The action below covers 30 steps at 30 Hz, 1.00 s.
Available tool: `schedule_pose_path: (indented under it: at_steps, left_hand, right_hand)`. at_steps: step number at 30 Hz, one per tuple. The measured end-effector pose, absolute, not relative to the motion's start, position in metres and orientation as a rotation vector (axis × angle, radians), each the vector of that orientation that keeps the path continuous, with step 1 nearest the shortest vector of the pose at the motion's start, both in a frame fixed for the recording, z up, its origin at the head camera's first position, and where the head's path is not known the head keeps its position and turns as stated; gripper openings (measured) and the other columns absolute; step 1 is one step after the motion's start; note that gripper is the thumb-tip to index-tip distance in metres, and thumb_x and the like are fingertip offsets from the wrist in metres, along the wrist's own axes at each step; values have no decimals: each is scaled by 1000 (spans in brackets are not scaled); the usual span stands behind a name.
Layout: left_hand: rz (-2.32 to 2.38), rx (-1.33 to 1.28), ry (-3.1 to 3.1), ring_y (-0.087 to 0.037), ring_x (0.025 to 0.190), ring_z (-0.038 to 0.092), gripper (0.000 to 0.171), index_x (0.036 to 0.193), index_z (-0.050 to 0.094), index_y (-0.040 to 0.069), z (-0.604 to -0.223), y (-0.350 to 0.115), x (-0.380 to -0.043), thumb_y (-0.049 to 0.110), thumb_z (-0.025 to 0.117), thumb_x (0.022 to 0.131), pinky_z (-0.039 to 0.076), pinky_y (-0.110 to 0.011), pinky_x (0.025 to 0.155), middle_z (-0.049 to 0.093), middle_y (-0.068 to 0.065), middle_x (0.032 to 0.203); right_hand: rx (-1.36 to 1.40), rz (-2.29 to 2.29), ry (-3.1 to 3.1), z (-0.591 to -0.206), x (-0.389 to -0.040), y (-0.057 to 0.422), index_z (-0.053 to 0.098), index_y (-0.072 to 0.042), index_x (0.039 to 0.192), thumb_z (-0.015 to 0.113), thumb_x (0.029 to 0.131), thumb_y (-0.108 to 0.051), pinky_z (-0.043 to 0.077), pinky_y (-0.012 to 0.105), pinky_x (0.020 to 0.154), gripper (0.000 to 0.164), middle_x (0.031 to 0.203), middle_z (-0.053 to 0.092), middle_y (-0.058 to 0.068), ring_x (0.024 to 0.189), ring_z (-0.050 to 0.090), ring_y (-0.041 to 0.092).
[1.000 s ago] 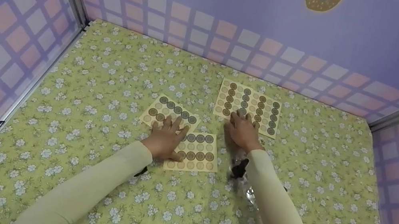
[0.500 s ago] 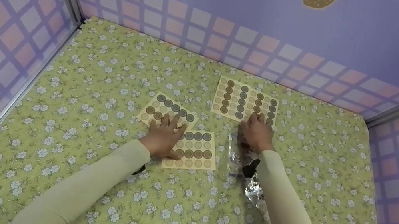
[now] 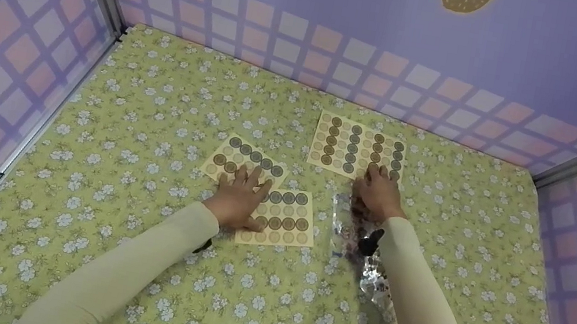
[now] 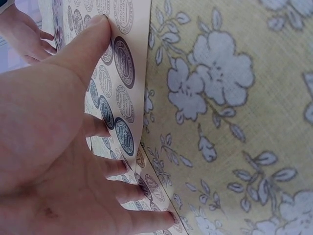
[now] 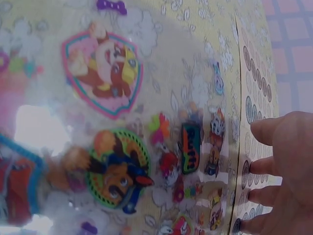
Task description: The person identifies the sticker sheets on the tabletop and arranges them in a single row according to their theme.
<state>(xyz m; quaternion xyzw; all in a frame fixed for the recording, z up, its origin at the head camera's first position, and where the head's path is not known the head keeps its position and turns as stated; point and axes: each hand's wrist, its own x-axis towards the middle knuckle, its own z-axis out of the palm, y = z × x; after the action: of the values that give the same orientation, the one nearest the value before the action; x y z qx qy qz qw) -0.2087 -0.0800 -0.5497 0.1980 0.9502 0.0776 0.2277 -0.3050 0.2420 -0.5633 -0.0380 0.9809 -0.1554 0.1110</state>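
My left hand (image 3: 238,200) lies with fingers spread across two pale sheets of round stickers. One is the tilted sheet (image 3: 228,153); the other, the lower sheet (image 3: 288,215), overlaps it in this view. In the left wrist view, the thumb and fingertips rest on the printed circles. My right hand (image 3: 379,195) touches the lower right part of a third round-sticker sheet (image 3: 342,136) with its fingertips. Beneath that wrist is a clear sheet of cartoon stickers (image 5: 171,98), partly hidden by the arm in the head view.
A flowered yellow-green cloth (image 3: 166,124) covers the table. Purple walls with pink and white squares close in the back wall (image 3: 349,8) and both sides. Shiny clear plastic (image 3: 377,282) shows beside the right forearm.
My right hand has slid rightward along the third sheet's near edge, baring more of its dark circles and of the clear sheet. The left hand stays in place.
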Motion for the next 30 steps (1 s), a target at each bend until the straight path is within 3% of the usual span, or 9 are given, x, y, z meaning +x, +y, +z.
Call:
schedule_pose_path:
  at_steps: [7, 12, 15, 22, 25, 30]
  left_hand:
    - [206, 544, 2616, -47, 148, -1, 100, 157, 11, 17, -549, -79, -208, 61, 62, 84, 18, -73, 110, -2, -19, 163]
    - [207, 557, 2632, -48, 147, 3, 100, 157, 13, 17, -550, -79, -208, 62, 63, 83, 21, -72, 109, 1, -19, 163]
    - [221, 558, 2666, -47, 147, 9, 98, 156, 19, 17, -550, -80, -209, 62, 65, 82, 25, -70, 108, 7, -18, 162]
    - [283, 581, 2738, -43, 145, 22, 89, 151, 33, 14, -550, -79, -213, 56, 70, 82, 21, -66, 113, 20, -20, 159]
    - [320, 591, 2757, -41, 144, 26, 89, 150, 36, 11, -550, -78, -214, 53, 72, 81, 22, -66, 113, 23, -19, 158]
    - [395, 577, 2751, -39, 145, 25, 91, 148, 37, 7, -551, -76, -214, 51, 75, 79, 22, -64, 114, 22, -17, 159]
  right_hand:
    - [-131, -454, 2904, -566, -305, 246, 47, -5, 115, 42, 102, -32, 41, 55, 85, 30, 117, 45, 20, 110, 42, 43]
    - [-36, -504, 2937, -565, -303, 246, 48, -9, 138, 44, 101, -34, 38, 60, 102, 45, 135, 48, 20, 126, 42, 46]
    - [3, -621, 2957, -565, -302, 245, 48, -9, 142, 45, 102, -32, 36, 60, 106, 47, 139, 49, 20, 129, 43, 44]
    - [29, -818, 2924, -560, -290, 245, 61, -6, 123, 49, 101, -27, 45, 52, 88, 33, 127, 51, 20, 99, 55, 37]
    - [37, -848, 2942, -558, -285, 244, 63, -5, 117, 50, 100, -27, 41, 56, 101, 30, 136, 49, 24, 113, 56, 41]
    - [23, -969, 2884, -554, -277, 239, 55, -3, 134, 51, 100, -26, 38, 55, 109, 41, 152, 35, 24, 130, 49, 40]
